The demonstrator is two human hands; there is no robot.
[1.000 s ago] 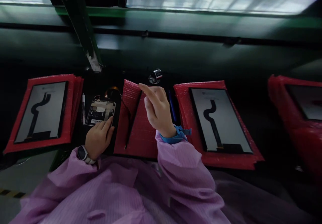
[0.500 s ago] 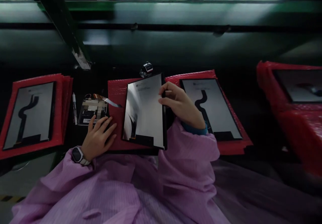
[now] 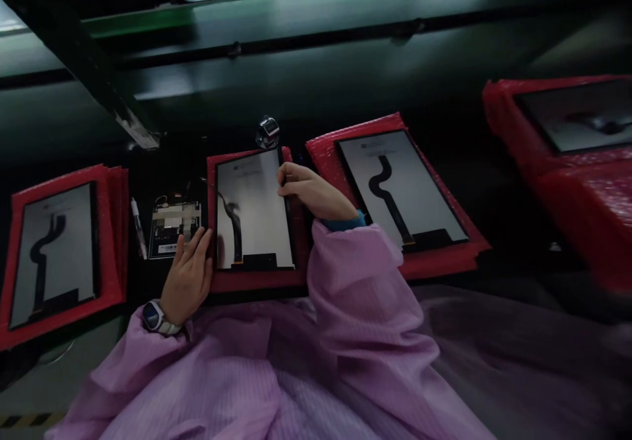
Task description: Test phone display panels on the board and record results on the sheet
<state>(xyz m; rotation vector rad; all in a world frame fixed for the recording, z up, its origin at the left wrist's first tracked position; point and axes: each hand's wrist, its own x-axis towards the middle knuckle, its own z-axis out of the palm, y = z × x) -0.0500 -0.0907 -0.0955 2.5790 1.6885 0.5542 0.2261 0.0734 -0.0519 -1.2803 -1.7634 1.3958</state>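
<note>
A tablet-size display panel, silver-backed with a dark ribbon cable, lies over a red bubble-wrap sheet in front of me. My right hand pinches the panel's right edge near its top corner. Fingers stretched out flat, my left hand rests between the panel's left edge and a small circuit board with tape strips and a white label. Its fingertips overlap the board's lower right corner. A small chrome tally counter stands just behind the panel.
Similar panels lie on red bubble wrap at left, at right and at far right. A white pen is beside the board. A green metal post slants down at the back left.
My right hand has lowered the panel leftward, so it now lies flatter over the red sheet. The ribbon at the board no longer stretches across the sheet. My left fingers have drawn together; the view has tilted.
</note>
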